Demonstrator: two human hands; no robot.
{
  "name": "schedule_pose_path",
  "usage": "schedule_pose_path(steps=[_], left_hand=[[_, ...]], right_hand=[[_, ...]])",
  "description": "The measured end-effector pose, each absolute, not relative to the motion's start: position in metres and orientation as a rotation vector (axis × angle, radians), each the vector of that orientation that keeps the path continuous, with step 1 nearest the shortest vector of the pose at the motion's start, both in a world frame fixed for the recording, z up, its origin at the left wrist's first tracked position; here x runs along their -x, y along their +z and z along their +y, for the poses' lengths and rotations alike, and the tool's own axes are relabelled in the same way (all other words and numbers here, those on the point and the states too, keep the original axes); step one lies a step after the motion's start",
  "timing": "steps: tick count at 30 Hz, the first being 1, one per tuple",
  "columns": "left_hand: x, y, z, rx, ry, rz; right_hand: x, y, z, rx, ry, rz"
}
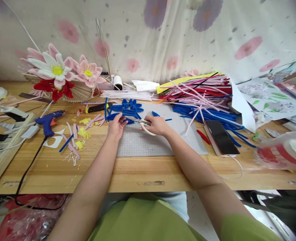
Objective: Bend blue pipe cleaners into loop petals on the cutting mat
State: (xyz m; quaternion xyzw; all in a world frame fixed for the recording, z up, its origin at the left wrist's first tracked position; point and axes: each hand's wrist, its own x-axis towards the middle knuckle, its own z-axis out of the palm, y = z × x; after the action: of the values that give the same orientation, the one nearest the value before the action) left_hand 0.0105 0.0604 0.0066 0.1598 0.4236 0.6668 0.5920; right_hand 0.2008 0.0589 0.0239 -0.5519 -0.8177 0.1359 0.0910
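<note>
My left hand [116,126] pinches a blue pipe cleaner [112,116] above the left part of the grey cutting mat [142,144]. In my right hand [158,125] is a pair of scissors [148,129] with pale handles, its blades pointing left toward the fingers of my left hand. Just behind the hands lie several bent blue pipe cleaner loops [130,105]. A small blue petal-shaped piece [155,114] rests behind my right hand. Whether the blades touch the pipe cleaner, I cannot tell.
Loose pipe cleaners [200,88] in pink, red and blue are heaped at the back right. A phone [222,137] lies right of the mat. To the left are a blue glue gun [48,122], a power strip [9,140], yellow scraps [83,132] and fuzzy flowers [57,70].
</note>
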Motion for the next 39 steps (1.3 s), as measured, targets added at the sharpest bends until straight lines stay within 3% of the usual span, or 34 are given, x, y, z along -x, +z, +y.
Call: schedule_pose_path(steps=[39], left_hand=[[-0.002,-0.001,0.064,-0.546,1.481,1.089]], right_hand=[[-0.206,0.008,0.061,1.629,0.435,-2.424]])
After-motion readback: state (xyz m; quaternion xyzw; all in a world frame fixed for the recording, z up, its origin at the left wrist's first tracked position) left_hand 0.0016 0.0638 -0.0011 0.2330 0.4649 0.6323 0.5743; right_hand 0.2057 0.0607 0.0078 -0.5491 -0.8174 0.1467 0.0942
